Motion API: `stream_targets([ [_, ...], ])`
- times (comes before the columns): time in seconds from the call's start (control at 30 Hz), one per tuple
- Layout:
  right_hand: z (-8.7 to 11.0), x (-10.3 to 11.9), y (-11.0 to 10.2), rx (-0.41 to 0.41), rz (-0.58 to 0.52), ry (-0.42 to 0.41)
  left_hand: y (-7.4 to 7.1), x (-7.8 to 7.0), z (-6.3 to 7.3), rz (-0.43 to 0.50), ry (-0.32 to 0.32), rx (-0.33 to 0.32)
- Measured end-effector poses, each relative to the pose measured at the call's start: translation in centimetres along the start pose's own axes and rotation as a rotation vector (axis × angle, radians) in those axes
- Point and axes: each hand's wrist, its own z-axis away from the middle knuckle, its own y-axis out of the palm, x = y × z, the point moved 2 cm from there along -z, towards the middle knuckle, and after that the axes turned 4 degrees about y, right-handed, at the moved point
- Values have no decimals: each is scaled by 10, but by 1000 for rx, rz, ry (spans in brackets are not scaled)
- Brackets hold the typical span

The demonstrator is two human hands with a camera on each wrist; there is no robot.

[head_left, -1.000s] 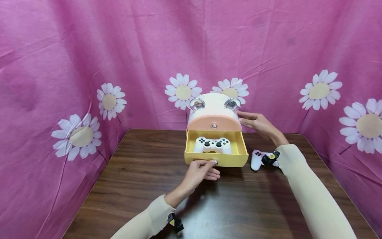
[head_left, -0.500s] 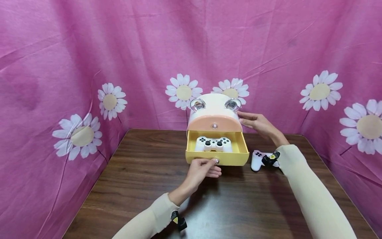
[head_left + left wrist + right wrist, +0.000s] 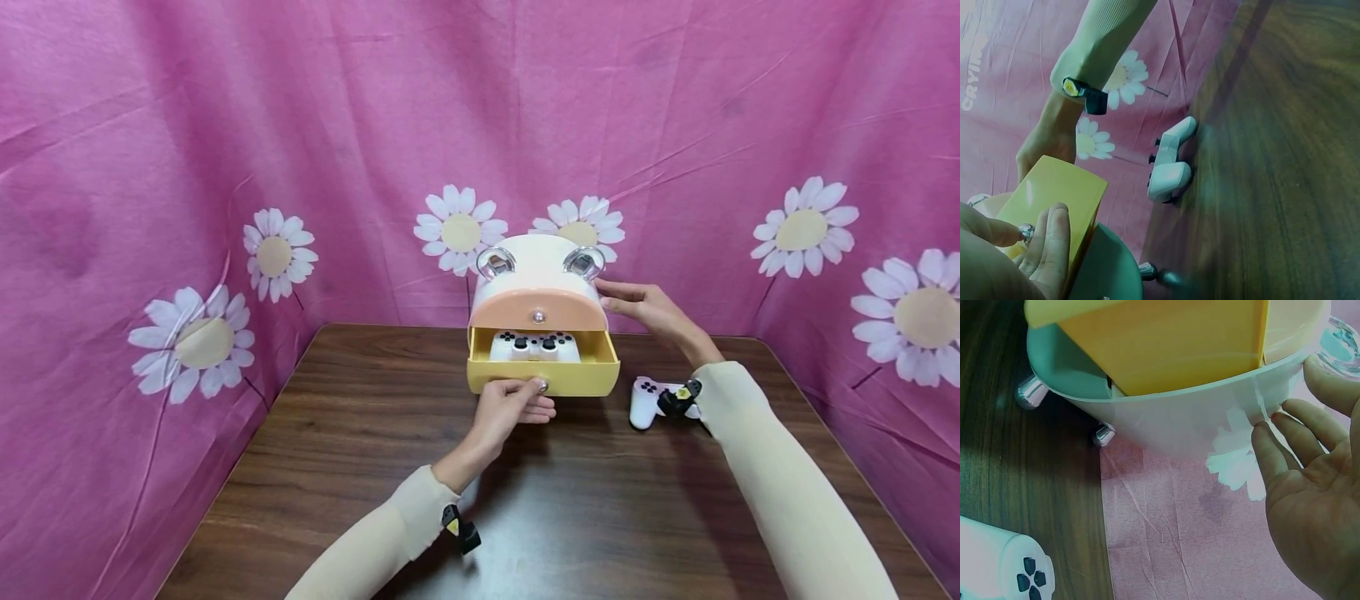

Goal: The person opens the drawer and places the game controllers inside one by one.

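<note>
A small white chest of drawers [image 3: 538, 265] with two round silver ears stands toward the back of the table, its peach upper drawer [image 3: 498, 312] closed. The yellow lower drawer [image 3: 581, 379] is pulled partway out. Inside lies a white game controller [image 3: 534, 347], its front partly hidden by the drawer's front panel. My left hand [image 3: 502, 412] pinches the drawer's silver knob [image 3: 1027, 232] between thumb and fingers, other fingers extended below it. With fingers nearly straight, my right hand [image 3: 1310, 494] rests its fingertips against the chest's right side wall.
A second white controller [image 3: 643, 403] lies on the brown wooden table [image 3: 360, 433], right of the chest and partly behind my right wrist camera. Silver feet [image 3: 1032, 394] hold up the chest. A pink curtain [image 3: 360, 150] with daisies hangs around the table's back and sides.
The yellow drawer has slid further into the chest, my left hand moving away from me with it on the knob. Less of the controller inside shows. My right hand stays in place.
</note>
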Motion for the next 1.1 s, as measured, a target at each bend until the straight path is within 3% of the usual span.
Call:
stream_targets([
  [0.37, 0, -1, 2, -37, 22, -27, 0, 1, -25, 9, 15, -66],
  [1.1, 0, -3, 5, -6, -86, -13, -3, 3, -63, 33, 30, -126],
])
